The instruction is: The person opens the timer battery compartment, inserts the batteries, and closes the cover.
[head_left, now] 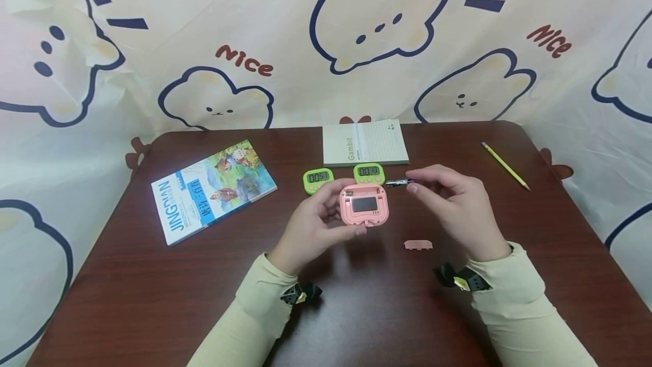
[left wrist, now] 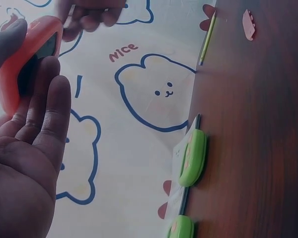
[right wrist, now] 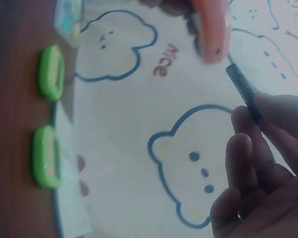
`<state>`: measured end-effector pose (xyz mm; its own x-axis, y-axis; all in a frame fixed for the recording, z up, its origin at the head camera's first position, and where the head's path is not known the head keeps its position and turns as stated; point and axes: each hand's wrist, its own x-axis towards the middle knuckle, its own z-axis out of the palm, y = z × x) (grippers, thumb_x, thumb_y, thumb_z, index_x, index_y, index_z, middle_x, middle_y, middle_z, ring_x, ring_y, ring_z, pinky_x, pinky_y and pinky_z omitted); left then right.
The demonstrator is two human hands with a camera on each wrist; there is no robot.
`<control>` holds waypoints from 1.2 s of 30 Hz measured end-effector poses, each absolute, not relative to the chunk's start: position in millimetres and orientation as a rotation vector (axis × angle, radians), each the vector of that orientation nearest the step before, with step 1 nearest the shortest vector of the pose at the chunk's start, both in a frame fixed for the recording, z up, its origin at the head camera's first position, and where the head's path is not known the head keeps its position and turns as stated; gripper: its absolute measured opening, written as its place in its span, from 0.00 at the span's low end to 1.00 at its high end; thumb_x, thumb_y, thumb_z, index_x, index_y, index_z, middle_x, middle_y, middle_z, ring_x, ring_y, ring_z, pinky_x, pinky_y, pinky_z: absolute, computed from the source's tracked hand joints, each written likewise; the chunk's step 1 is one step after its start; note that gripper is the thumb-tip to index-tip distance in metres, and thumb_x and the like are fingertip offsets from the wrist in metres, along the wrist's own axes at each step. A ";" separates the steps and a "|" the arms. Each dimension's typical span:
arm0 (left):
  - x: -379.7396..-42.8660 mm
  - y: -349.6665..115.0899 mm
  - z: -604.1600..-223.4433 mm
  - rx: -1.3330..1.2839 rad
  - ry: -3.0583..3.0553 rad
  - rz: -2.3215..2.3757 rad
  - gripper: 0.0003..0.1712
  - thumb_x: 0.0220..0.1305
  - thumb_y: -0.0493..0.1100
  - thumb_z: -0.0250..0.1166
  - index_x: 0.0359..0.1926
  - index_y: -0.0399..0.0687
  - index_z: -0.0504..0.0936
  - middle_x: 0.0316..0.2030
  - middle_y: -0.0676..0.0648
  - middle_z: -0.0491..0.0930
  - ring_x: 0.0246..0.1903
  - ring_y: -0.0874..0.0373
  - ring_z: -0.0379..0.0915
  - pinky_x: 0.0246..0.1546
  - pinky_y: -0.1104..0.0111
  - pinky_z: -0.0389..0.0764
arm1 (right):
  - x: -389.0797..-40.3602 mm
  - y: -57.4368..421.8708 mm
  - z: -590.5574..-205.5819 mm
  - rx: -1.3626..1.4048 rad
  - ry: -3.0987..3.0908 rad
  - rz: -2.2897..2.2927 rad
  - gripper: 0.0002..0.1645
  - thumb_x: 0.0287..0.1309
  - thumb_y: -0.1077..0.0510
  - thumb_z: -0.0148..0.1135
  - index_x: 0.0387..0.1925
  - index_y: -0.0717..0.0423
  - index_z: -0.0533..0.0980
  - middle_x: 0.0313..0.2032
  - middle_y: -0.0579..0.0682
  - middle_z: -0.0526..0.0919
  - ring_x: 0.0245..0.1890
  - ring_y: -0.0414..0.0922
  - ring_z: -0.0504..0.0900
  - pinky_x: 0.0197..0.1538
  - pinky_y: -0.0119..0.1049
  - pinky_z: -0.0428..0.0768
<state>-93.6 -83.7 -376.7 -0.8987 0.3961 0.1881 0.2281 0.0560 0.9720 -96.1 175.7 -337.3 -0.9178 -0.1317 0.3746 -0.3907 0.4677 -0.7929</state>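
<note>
My left hand point(head_left: 318, 225) holds a rounded pink electronic device point(head_left: 364, 217) by its edges, thumb below and fingers behind. A dark rectangle shows on the device's face, with an open slot along its top edge. Between thumb and fingertips, my right hand point(head_left: 450, 203) pinches a slim dark battery point(head_left: 397, 183), its free end pointing at the device's upper right side. The right wrist view shows the battery point(right wrist: 243, 89) just below the pink device point(right wrist: 213, 34). On the table, below the right fingers, lies a small pink cover point(head_left: 418, 245) with little tabs.
Two green timers point(head_left: 318, 179) with lit digits stand behind the device. Farther back lies a pale notebook point(head_left: 364, 152). A colourful book point(head_left: 214, 191) lies at the left, a yellow-green pencil point(head_left: 505, 166) at the right. Patterned cloth point(head_left: 295, 10) hangs around the brown table point(head_left: 153, 310).
</note>
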 end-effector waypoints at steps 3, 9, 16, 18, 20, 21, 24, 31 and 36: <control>-93.4 -84.0 -376.9 0.649 2.188 1.964 0.42 0.54 0.39 0.79 0.68 0.56 0.70 0.53 0.53 0.83 0.47 0.57 0.83 0.54 0.54 0.81 | -95.1 166.2 -333.1 0.463 -2.446 1.454 0.12 0.60 0.61 0.71 0.46 0.50 0.86 0.37 0.43 0.87 0.32 0.42 0.80 0.33 0.30 0.79; -93.0 -84.5 -377.0 0.650 2.188 1.955 0.42 0.54 0.39 0.78 0.69 0.54 0.69 0.54 0.52 0.82 0.48 0.57 0.83 0.54 0.56 0.81 | -97.4 150.0 -332.2 0.519 -2.452 1.498 0.10 0.60 0.59 0.72 0.44 0.49 0.86 0.38 0.39 0.86 0.32 0.43 0.78 0.33 0.33 0.78; -93.5 -85.3 -378.1 0.661 2.173 1.971 0.42 0.54 0.38 0.78 0.68 0.54 0.69 0.54 0.50 0.82 0.48 0.57 0.83 0.54 0.57 0.82 | -99.5 138.9 -336.7 0.596 -2.410 1.585 0.13 0.58 0.63 0.73 0.45 0.50 0.86 0.42 0.40 0.86 0.37 0.43 0.79 0.36 0.31 0.79; -93.8 -85.5 -378.2 0.663 2.168 1.976 0.42 0.54 0.38 0.78 0.68 0.54 0.69 0.55 0.49 0.82 0.48 0.57 0.83 0.53 0.58 0.82 | -99.1 137.5 -337.3 0.598 -2.408 1.584 0.15 0.57 0.63 0.73 0.47 0.50 0.86 0.43 0.40 0.85 0.37 0.43 0.80 0.36 0.30 0.80; -94.2 -85.7 -378.4 0.661 2.169 1.976 0.42 0.54 0.38 0.78 0.69 0.54 0.69 0.55 0.48 0.82 0.48 0.57 0.83 0.53 0.59 0.82 | -99.0 137.3 -338.3 0.593 -2.395 1.597 0.15 0.58 0.63 0.73 0.48 0.52 0.85 0.44 0.41 0.85 0.37 0.43 0.80 0.37 0.30 0.80; -94.3 -85.7 -378.4 0.663 2.169 1.976 0.42 0.54 0.38 0.78 0.69 0.54 0.69 0.56 0.48 0.82 0.48 0.56 0.83 0.53 0.58 0.82 | -98.9 137.6 -339.0 0.580 -2.395 1.600 0.15 0.59 0.62 0.72 0.49 0.52 0.85 0.45 0.41 0.85 0.38 0.43 0.80 0.38 0.30 0.81; -94.3 -85.5 -377.7 0.663 2.168 1.973 0.43 0.54 0.39 0.78 0.69 0.55 0.69 0.56 0.50 0.82 0.49 0.57 0.82 0.54 0.57 0.81 | -99.0 139.3 -341.6 0.539 -2.389 1.650 0.13 0.62 0.61 0.69 0.49 0.53 0.84 0.45 0.42 0.85 0.42 0.43 0.81 0.43 0.30 0.82; -93.8 -85.4 -375.8 0.666 2.168 1.973 0.42 0.54 0.40 0.78 0.68 0.56 0.69 0.56 0.52 0.82 0.50 0.57 0.82 0.55 0.57 0.81 | -102.6 140.7 -347.6 0.508 -2.401 1.749 0.10 0.67 0.59 0.65 0.47 0.56 0.85 0.44 0.47 0.85 0.47 0.44 0.81 0.48 0.30 0.80; -93.5 -85.9 -375.0 0.666 2.168 1.967 0.42 0.55 0.40 0.78 0.69 0.56 0.69 0.56 0.52 0.82 0.51 0.57 0.82 0.54 0.61 0.81 | -103.3 140.8 -349.5 0.483 -2.426 1.819 0.11 0.67 0.58 0.64 0.48 0.57 0.84 0.45 0.48 0.86 0.48 0.46 0.81 0.50 0.32 0.80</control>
<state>-93.5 -85.9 -375.0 -0.8924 0.4100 0.1885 0.2275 0.0480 0.9726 -103.3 140.8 -349.5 -0.9480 -0.2065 0.2423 -0.2905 0.2493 -0.9239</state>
